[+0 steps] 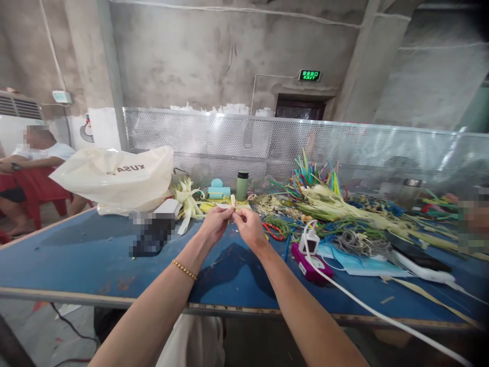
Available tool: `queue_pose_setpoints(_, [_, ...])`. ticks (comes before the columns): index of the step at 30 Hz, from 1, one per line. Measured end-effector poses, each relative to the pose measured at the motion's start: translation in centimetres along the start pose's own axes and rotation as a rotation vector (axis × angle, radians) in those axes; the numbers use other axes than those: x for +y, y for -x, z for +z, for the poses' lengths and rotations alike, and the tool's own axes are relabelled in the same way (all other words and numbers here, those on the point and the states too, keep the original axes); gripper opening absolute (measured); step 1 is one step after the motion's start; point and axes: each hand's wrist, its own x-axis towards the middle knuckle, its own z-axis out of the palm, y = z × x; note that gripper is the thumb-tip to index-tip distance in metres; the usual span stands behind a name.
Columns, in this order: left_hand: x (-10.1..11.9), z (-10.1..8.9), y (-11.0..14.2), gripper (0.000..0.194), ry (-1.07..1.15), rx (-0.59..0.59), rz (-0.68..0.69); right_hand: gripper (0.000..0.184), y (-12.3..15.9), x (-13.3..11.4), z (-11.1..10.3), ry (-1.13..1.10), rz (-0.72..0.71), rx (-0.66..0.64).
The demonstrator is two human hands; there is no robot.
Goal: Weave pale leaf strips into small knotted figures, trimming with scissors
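Both my hands meet over the blue table [114, 244], fingertips nearly touching. My left hand [214, 224] is closed in a pinch on a pale corn husk strip [233, 200]. From the other side my right hand [249, 227] pinches the same strip, whose ends poke up above the fingers. The part between the fingertips is too small to make out. Just behind the hands lie yellow husk pieces [208, 207]. A bundle of pale husks [188, 199] stands to the left of my left hand.
A white bag [114, 178] and dark phone-like object [155, 234] are left. Behind stand a green bottle [242, 186] and perforated metal screen [198, 137]. At right lie corn husks [332, 204], grey cord [355, 242], a purple power strip [311, 265] and white cable [367, 306]. A person [42, 150] sits far left.
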Motion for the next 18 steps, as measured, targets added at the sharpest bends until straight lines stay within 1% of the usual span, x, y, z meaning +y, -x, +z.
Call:
queue_pose_setpoints(5, [0.25,-0.05,-0.02,0.016,0.000,0.016,0.013,0.028,0.22,-0.33,0.34,-0.038,0.013,0.019])
queue_pose_setpoints(7, [0.38,-0.11,0.03,0.020,-0.014,-0.019,0.024,0.032,0.17,-0.31,0.36,-0.111,0.048,-0.006])
queue_pose_setpoints(9, [0.46,-0.20,0.11,0.024,-0.027,-0.081,0.027,0.038,0.02,-0.19,0.32,-0.228,0.142,-0.010])
queue_pose_setpoints(11, [0.49,-0.29,0.21,0.026,-0.038,-0.131,0.020,0.041,-0.23,-0.05,0.20,-0.377,0.250,0.058])
queue_pose_setpoints(13, [0.51,-0.33,0.31,0.027,-0.058,-0.139,0.008,0.040,-0.47,0.00,0.01,-0.510,0.296,0.138])
queue_pose_setpoints(15, [0.55,-0.29,0.42,0.026,-0.076,-0.137,-0.006,0.039,-0.62,-0.06,-0.21,-0.564,0.268,0.169])
queue_pose_setpoints(18, [0.62,-0.15,0.52,0.027,-0.090,-0.163,-0.018,0.037,-0.64,-0.28,-0.49,-0.492,0.211,0.179])
